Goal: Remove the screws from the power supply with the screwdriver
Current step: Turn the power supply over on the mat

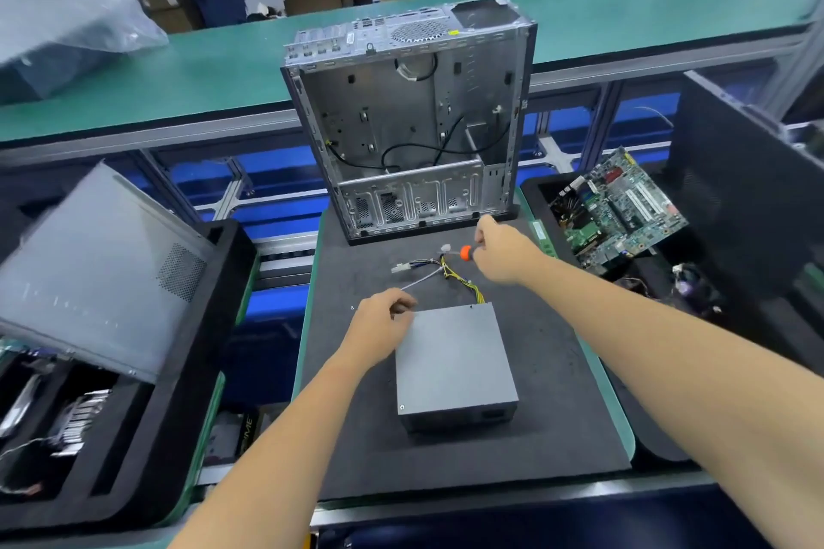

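Unlabelled power supply [455,363] under curled left-hand fingers [403,307]; right hand [501,252] around screwdriver [466,253].

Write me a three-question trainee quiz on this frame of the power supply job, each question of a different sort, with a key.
1. True or false: the right hand holds the screwdriver on a screw of the power supply.
2. Multiple choice: the fingers of the left hand are at the supply's A) far left corner, B) near right corner, C) cable bundle.
3. Fill in: the open case stands ____ the supply, at the far end of the mat.

Key:
1. False; the screwdriver is held above the cables, off the supply.
2. A.
3. Beyond (behind).
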### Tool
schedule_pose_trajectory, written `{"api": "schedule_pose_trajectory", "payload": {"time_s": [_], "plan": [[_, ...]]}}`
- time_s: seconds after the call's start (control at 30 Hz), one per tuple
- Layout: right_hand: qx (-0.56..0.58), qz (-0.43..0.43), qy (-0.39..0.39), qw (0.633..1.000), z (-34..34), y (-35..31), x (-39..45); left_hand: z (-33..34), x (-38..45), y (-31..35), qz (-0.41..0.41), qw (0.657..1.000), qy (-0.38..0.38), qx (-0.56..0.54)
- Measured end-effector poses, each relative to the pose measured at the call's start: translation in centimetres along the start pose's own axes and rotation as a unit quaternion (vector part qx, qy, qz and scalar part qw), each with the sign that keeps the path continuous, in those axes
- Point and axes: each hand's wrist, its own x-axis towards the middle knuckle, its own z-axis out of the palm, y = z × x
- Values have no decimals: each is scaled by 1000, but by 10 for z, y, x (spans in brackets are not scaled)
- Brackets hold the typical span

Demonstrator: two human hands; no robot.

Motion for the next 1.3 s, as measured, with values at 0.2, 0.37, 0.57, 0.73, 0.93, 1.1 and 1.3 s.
{"api": "schedule_pose_trajectory", "payload": {"time_s": [0.2,0.37,0.57,0.73,0.93,1.1,1.3], "plan": [[-77,51,-81,992,33,39,1,2,2,-2,-64,992,4,-107],[-54,92,-132,985,48,44,-2,4,-1,-3,-111,981,5,-159],[-76,126,-132,980,46,44,-2,5,-6,-4,-152,976,-5,-155],[101,158,-124,974,44,32,-8,9,-15,-11,-269,932,-130,-205],[249,247,-175,920,48,18,-23,21,-26,1,-316,903,-146,-252],[277,277,-174,903,60,15,-27,25,-27,5,-320,870,-143,-347],[322,286,-176,885,68,20,-38,28,-28,8,-357,847,-101,-382]]}}
